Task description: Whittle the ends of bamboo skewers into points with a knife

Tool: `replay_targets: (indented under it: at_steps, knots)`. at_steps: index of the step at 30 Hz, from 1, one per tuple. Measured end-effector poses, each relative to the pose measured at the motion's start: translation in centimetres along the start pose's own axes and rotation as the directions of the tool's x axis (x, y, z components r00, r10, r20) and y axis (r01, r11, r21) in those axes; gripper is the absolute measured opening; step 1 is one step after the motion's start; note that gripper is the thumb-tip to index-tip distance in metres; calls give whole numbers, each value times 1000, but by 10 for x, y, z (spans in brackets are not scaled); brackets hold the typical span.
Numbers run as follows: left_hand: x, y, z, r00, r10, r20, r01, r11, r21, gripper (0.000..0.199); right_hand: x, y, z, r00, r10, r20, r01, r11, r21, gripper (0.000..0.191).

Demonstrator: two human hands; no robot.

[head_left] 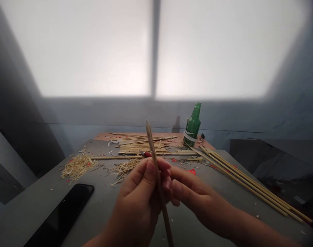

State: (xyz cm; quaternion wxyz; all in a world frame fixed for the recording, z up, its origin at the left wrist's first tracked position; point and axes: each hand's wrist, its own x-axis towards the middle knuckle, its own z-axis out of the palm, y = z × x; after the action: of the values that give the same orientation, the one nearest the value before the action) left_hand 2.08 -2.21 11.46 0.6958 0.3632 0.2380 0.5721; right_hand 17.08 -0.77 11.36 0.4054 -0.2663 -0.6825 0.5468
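A thin brown wooden stick (pixel 163 202) with a pointed upper end slants upward in front of me. My left hand (pixel 139 193) is closed around it, the thumb pressed along its side below the tip. Close against the stick's right side, my right hand (pixel 191 188) has its fingers bent together and meeting the left fingertips. Whatever lies between the right fingers is hidden. Just behind the hands lies a small red-handled tool (pixel 146 154), partly covered by them.
A phone (pixel 62 214) lies at front left. Piles of pale shavings (pixel 79 166) sit beyond it. Several short sticks (pixel 146 147) lie at the back near a green bottle (pixel 193 125) with a white band. Long sticks (pixel 249 180) stretch along the right side of the grey table (pixel 194 230).
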Motion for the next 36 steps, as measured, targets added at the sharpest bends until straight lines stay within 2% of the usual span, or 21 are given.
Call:
replay_targets:
  at_steps: [2, 4, 7, 9, 12, 15, 18, 21, 23, 26, 30, 33, 36]
  knots:
    - [7, 7, -2, 998, 64, -22, -66, 995, -77, 21, 0, 1, 0, 1000, 26, 11, -25, 997, -75, 42]
    - [14, 14, -6, 989, 140, -54, -146, 980, -138, 14, -1, 4, 2, 994, 109, 32, -105, 989, -105, 42]
    - [23, 21, -10, 969, 215, -121, -232, 960, -158, 6, -3, 11, 10, 973, 220, 63, -222, 975, 19, 38]
    - [27, 22, -11, 962, 232, -143, -251, 958, -136, 7, -2, 17, 15, 971, 232, 56, -237, 964, 117, 33]
    - [30, 25, -15, 947, 270, -172, -284, 957, -57, 10, 0, 22, 15, 978, 199, -54, -194, 976, 98, 30]
    - [33, 32, -21, 905, 397, -151, -394, 918, 49, 14, 3, 22, 8, 974, 140, -177, -148, 989, -29, 27]
    - [36, 45, -29, 838, 515, -182, -497, 857, 137, 26, 5, 22, 2, 971, 96, -217, -135, 976, -171, 23]
    - [36, 55, -33, 797, 538, -276, -493, 842, 217, 20, 6, 21, -1, 974, 7, -225, -82, 942, -326, 18]
    - [35, 56, -32, 804, 520, -289, -463, 852, 244, 17, 6, 20, -2, 969, -61, -240, -48, 903, -427, 15]
    - [32, 47, -26, 852, 453, -262, -389, 883, 262, 17, 5, 18, -3, 950, -164, -266, -5, 844, -536, 13]
    - [27, 29, -20, 902, 376, -211, -299, 898, 323, 20, 1, 15, -5, 893, -340, -295, 62, 743, -666, 11]
    - [25, 20, -18, 921, 341, -189, -258, 897, 360, 22, -2, 14, -5, 857, -450, -253, 119, 649, -751, 14]
    - [23, 14, -17, 936, 301, -183, -209, 892, 400, 26, -3, 16, -3, 815, -559, -156, 208, 532, -821, 21]
